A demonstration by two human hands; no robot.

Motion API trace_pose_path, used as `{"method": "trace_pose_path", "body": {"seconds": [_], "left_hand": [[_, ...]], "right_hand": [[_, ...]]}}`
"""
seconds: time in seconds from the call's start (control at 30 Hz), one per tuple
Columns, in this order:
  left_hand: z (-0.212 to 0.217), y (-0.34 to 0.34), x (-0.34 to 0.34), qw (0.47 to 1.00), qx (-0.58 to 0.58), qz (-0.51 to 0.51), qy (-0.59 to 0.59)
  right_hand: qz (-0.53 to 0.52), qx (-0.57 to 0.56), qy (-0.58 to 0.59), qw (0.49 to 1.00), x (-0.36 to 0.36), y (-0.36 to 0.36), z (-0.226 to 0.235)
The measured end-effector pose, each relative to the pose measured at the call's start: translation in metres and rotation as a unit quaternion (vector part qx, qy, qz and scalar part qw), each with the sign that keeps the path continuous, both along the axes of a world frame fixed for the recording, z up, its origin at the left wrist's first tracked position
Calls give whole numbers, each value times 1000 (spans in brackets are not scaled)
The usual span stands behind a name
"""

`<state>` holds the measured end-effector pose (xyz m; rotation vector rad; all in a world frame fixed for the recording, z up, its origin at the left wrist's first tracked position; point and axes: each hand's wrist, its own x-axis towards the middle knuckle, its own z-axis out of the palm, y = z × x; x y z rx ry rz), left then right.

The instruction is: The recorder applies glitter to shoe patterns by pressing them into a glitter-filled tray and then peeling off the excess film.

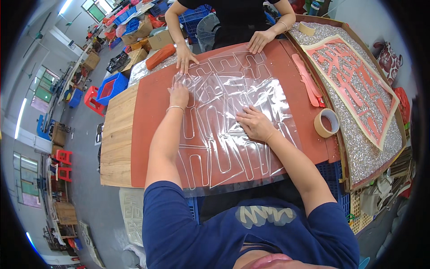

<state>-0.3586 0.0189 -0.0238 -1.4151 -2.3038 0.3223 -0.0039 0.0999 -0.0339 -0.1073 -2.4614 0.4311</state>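
Observation:
A clear plastic sheet with pale curved outlines lies over a red board on the table in front of me. My left hand rests on the sheet's left part, fingers stretched forward and nothing held. On its right half, my right hand lies palm down with the fingers apart. Opposite me, a co-worker's hands touch the far edge: one hand close to my left fingertips, the other hand at the far right corner. The sheet's near edge hangs past the board, and light glares off its surface.
Right of the board stands a tray of silvery glitter holding a pink cut-out sheet with a cream border. A tape roll and pink strips lie near its edge. Bare wood shows at left; an orange-red bundle lies beyond.

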Motion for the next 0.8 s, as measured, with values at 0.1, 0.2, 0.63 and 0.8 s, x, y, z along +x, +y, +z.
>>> {"method": "trace_pose_path", "body": {"seconds": [0.1, 0.2, 0.63, 0.8], "left_hand": [[20, -17, 41, 998, -56, 26, -32], [32, -51, 60, 993, -85, 45, -74], [62, -258, 204, 994, -33, -5, -101], [83, -363, 300, 976, 1, 2, -217]], "right_hand": [[-34, -195, -5, 980, 15, -5, -1], [-8, -315, 69, 947, 40, -11, 8], [33, -223, 4, 974, 191, -124, 66], [66, -326, -56, 942, 268, -190, 72]]}}
